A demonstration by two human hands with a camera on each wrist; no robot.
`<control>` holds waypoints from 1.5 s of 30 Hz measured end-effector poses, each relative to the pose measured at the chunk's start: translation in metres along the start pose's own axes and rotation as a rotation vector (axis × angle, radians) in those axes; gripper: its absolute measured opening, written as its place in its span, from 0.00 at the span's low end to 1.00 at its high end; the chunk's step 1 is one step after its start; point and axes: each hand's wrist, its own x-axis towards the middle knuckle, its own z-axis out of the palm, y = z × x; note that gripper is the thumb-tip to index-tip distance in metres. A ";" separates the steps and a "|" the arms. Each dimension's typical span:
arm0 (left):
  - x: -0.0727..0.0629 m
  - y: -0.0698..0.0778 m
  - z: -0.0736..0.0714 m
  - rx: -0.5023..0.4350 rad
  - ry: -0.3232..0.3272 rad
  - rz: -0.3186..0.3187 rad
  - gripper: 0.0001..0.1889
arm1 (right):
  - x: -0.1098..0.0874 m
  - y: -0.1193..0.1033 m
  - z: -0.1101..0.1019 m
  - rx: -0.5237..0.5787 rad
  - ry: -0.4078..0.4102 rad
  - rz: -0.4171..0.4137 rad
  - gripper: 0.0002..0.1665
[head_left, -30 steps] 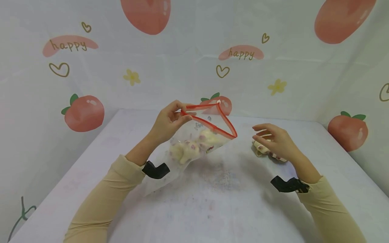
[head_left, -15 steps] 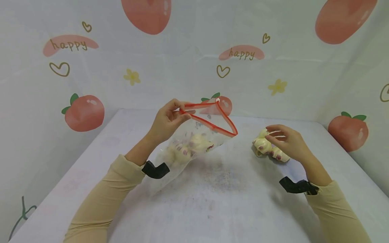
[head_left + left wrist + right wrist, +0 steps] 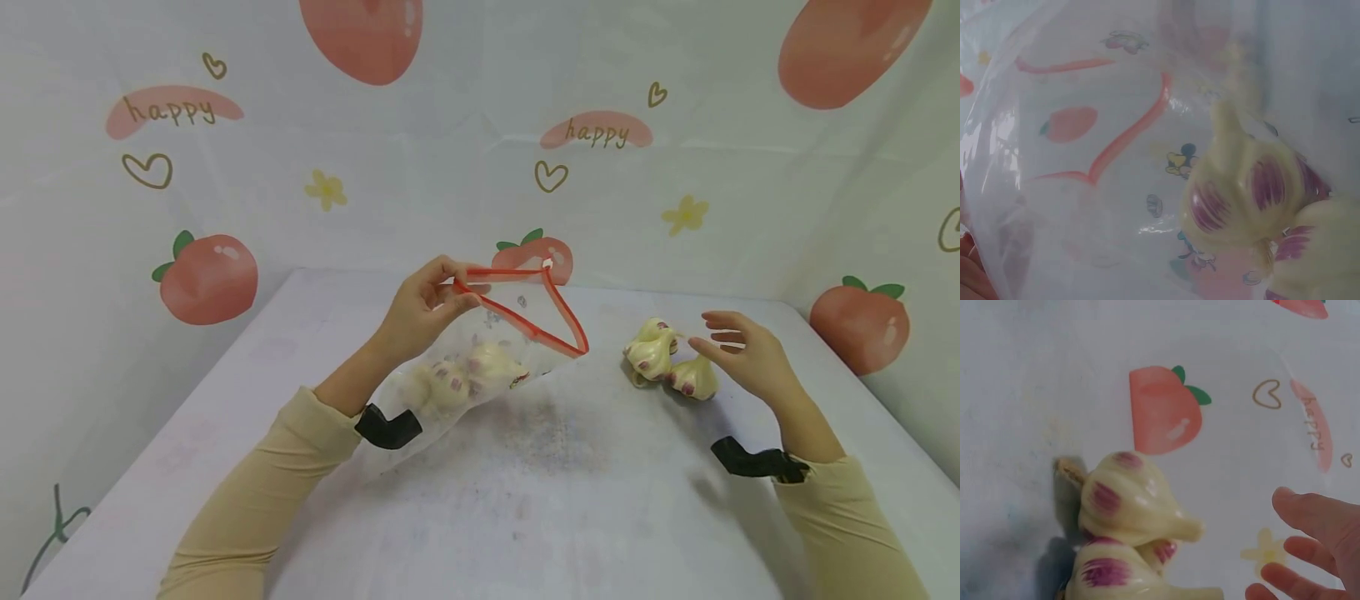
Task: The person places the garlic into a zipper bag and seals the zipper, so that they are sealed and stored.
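Observation:
My left hand [image 3: 423, 308] pinches the mouth of a clear zip bag [image 3: 558, 333] with a red-edged opening, which gapes to the right. Several garlic bulbs [image 3: 491, 367], cream with purple patches, lie inside it; close up in the left wrist view, one bulb [image 3: 1241, 194] shows through the plastic. On the table to the right, more garlic bulbs [image 3: 651, 352] sit in a small cluster. My right hand [image 3: 750, 354] hovers just right of them, fingers spread and holding nothing. In the right wrist view, the bulbs [image 3: 1135, 500] are left of the thumb.
A white table [image 3: 525, 517] with smudged, greyish marks lies under both hands. Behind it hangs a white cloth [image 3: 435, 150] printed with peaches, hearts and flowers. Black straps [image 3: 388, 425] circle both wrists.
My right hand has moved right, off the garlic cluster, leaving those bulbs in plain sight. The bulbs inside the bag have slid left toward its bottom, and the left hand has dipped slightly.

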 end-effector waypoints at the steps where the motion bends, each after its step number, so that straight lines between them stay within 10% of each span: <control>1: 0.000 0.000 0.001 0.004 -0.002 0.000 0.25 | -0.001 0.001 -0.001 -0.007 -0.011 0.022 0.32; 22: -0.003 0.001 0.005 0.076 -0.030 -0.030 0.18 | -0.004 0.031 0.008 -0.035 -0.444 0.255 0.55; 45: -0.003 0.001 0.007 0.094 -0.036 -0.039 0.15 | -0.003 0.033 0.015 -0.088 -0.420 0.249 0.53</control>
